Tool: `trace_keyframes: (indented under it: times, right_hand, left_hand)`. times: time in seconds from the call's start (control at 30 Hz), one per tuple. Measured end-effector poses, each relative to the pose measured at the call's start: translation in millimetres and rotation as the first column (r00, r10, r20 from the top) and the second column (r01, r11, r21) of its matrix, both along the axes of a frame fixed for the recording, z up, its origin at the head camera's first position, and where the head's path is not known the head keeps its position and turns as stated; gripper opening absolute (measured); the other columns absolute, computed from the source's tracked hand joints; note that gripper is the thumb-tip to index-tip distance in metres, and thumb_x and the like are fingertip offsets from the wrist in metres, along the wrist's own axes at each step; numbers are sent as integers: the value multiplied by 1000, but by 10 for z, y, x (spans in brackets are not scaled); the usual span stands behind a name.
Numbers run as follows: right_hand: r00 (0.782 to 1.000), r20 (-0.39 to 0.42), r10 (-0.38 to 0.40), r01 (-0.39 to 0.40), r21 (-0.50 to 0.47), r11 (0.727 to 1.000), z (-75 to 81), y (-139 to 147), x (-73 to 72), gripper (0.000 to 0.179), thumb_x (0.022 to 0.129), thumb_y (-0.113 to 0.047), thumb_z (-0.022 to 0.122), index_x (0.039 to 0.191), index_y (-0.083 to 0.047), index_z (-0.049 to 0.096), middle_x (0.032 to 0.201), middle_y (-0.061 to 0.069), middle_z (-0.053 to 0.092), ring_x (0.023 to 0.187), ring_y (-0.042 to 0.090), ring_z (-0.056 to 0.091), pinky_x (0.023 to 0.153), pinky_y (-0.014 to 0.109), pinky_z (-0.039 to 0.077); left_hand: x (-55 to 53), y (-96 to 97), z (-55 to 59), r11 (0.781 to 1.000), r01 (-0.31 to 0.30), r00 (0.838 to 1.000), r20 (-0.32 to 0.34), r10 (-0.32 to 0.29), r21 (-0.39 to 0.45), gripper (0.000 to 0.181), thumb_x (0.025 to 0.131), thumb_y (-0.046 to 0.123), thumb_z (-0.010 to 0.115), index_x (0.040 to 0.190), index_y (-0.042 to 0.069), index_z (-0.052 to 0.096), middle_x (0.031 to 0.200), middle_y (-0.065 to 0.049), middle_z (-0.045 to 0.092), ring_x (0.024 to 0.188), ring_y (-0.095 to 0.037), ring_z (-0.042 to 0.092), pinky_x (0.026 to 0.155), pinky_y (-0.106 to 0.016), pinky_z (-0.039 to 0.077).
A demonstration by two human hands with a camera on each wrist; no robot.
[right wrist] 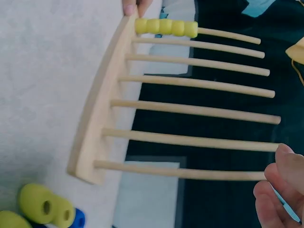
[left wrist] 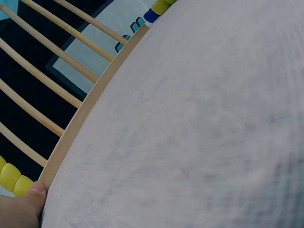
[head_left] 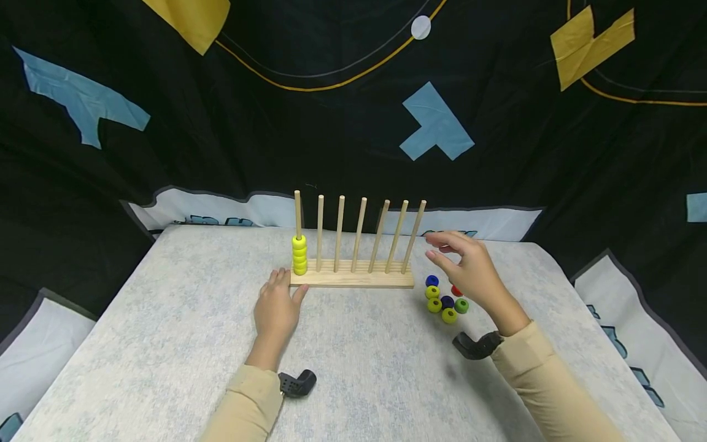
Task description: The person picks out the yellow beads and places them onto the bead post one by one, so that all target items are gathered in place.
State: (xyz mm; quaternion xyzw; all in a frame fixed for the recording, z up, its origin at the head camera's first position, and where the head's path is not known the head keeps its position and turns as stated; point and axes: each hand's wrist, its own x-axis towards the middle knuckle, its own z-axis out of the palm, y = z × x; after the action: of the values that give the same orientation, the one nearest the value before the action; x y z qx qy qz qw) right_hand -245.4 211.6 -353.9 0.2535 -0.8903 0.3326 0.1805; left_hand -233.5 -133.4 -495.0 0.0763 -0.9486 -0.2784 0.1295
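A wooden peg rack (head_left: 351,280) with several upright pegs stands on the table. Its far-left peg carries a stack of yellow beads (head_left: 299,255); the other pegs are bare. At the rack's left end is my left hand (head_left: 277,307), holding the base, its thumb (left wrist: 36,190) against the front edge. My right hand (head_left: 466,264) hovers near the far-right peg (right wrist: 190,172), its thumb and fingers apart with no bead between them. Below that hand lie loose beads: several yellow (head_left: 449,315), blue ones (head_left: 432,280), a green bead (head_left: 461,305) and a partly hidden red bead (head_left: 456,290).
The table (head_left: 353,368) has a pale mottled cover. Behind it hangs a black cloth (head_left: 331,141) with blue and yellow shapes. A black wrist device (head_left: 298,383) sits at the left cuff and another device (head_left: 476,345) at the right.
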Motion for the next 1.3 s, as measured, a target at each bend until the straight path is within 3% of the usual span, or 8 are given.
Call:
trace_keyframes:
  times: [0.27, 0.4, 0.6, 0.77, 1.13, 1.3]
  right_hand:
    - [991, 110, -72, 70, 20, 997, -275, 161, -34, 33, 94, -17, 69, 126, -8, 66, 120, 11, 70, 107, 27, 67, 91, 46, 58]
    - [979, 176, -102, 101, 17, 995, -436, 228, -70, 32, 96, -18, 67, 126, -8, 66, 120, 11, 69, 108, 28, 67, 82, 45, 61]
    - [966, 233, -113, 107, 40, 993, -672, 302, -138, 32, 95, -15, 68, 125, -4, 66, 119, 13, 69, 107, 29, 66, 93, 47, 57]
    - [944, 298, -139, 115, 96, 989, -829, 348, -164, 35, 95, -16, 67, 127, -2, 64, 118, 15, 68, 105, 29, 67, 91, 46, 58]
    - [905, 400, -146, 86, 166, 982, -1005, 384, -185, 31, 95, -22, 68, 122, -6, 68, 109, 7, 70, 96, 20, 67, 83, 38, 58]
    - [902, 407, -146, 86, 163, 983, -999, 343, -188, 30, 94, -22, 70, 120, -7, 69, 110, 6, 69, 97, 20, 66, 84, 39, 58]
  left_hand:
    - [2, 4, 9, 1000, -5, 1000, 9, 5, -3, 67, 97, 41, 62, 146, -2, 45, 154, -22, 42, 144, -44, 37, 111, -62, 37]
    - [1, 7, 8, 1000, -7, 1000, 10, 7, -5, 67, 97, 42, 61, 146, -2, 45, 154, -21, 42, 144, -43, 37, 111, -62, 38]
    - [0, 4, 7, 1000, -11, 1000, 6, 11, 0, 67, 97, 41, 62, 145, -2, 45, 154, -22, 41, 144, -43, 36, 111, -62, 37]
    - [-7, 5, 2, 1000, -9, 1000, 3, 9, 1, 67, 97, 41, 62, 145, -2, 45, 154, -22, 42, 144, -43, 37, 111, -62, 38]
    - [-3, 5, 1, 1000, -3, 1000, 12, 3, 3, 67, 97, 42, 61, 146, -1, 45, 154, -22, 41, 145, -41, 36, 112, -61, 37]
    - [1, 7, 5, 1000, -5, 1000, 12, 5, 6, 67, 97, 42, 61, 146, -2, 45, 154, -22, 41, 145, -42, 35, 112, -61, 36]
